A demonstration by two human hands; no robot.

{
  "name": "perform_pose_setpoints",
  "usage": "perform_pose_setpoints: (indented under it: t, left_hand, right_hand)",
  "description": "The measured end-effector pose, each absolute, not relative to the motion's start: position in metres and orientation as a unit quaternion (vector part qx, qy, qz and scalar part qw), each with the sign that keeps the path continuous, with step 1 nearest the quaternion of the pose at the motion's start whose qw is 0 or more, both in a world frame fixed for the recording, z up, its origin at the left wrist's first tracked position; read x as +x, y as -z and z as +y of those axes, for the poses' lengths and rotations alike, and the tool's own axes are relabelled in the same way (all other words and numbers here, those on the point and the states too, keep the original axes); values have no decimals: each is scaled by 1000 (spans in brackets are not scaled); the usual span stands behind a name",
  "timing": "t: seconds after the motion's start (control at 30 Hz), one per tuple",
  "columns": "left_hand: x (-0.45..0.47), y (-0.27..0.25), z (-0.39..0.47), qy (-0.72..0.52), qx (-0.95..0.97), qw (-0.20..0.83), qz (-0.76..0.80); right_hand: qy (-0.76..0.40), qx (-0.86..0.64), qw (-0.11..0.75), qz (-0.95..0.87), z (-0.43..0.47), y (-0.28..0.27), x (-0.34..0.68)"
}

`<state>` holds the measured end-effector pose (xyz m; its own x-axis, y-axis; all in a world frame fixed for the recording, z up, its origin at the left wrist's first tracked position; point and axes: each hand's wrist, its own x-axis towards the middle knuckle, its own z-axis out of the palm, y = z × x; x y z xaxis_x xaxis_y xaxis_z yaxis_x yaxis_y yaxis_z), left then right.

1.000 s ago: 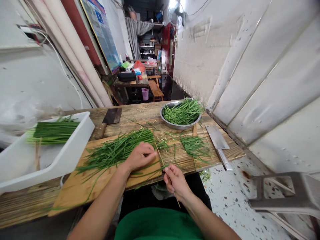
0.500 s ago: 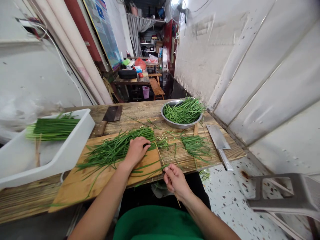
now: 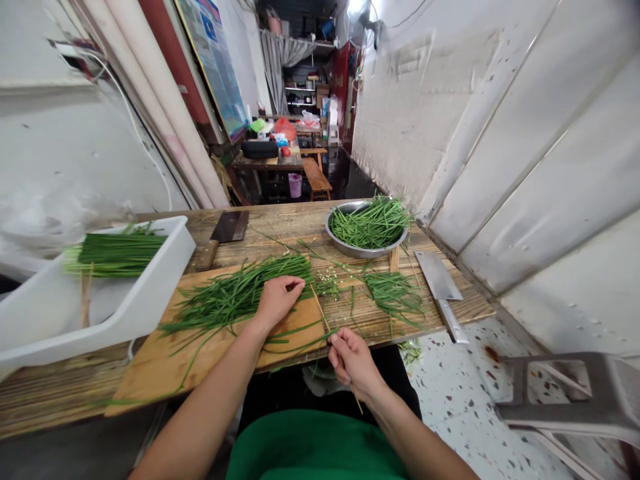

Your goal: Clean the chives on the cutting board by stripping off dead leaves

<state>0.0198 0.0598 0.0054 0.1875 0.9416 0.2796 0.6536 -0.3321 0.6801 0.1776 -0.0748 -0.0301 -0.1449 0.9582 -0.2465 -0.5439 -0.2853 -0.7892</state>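
Note:
Long green garlic chives lie in a loose heap on a wooden cutting board. My left hand rests at the heap's right end, thumb and fingertips pinched together; whatever is between them is too small to make out. Close to the board's front right corner, my right hand is closed around a thin bamboo skewer. The skewer slants up toward my left fingertips and its other end sticks out below my right hand. A chive strand reaches the skewer beside my right fingertips.
A metal bowl heaped with chives stands at the back. To its right lies a cleaver; a wooden-handled one is behind the board. A white tub holds bundled chives. Loose chives lie right; a stool stands beyond.
My left thumb and fingertips have drawn together at the heap's end. My right hand keeps its hold on the skewer. The whole view has shifted slightly.

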Motion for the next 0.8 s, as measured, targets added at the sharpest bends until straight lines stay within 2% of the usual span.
perform_pose_setpoints:
  t: [0.8]
  left_hand:
    - [17,-2,61,-339,756,215,517]
  right_hand:
    - [-708,-385,523,-278,-74,31,177]
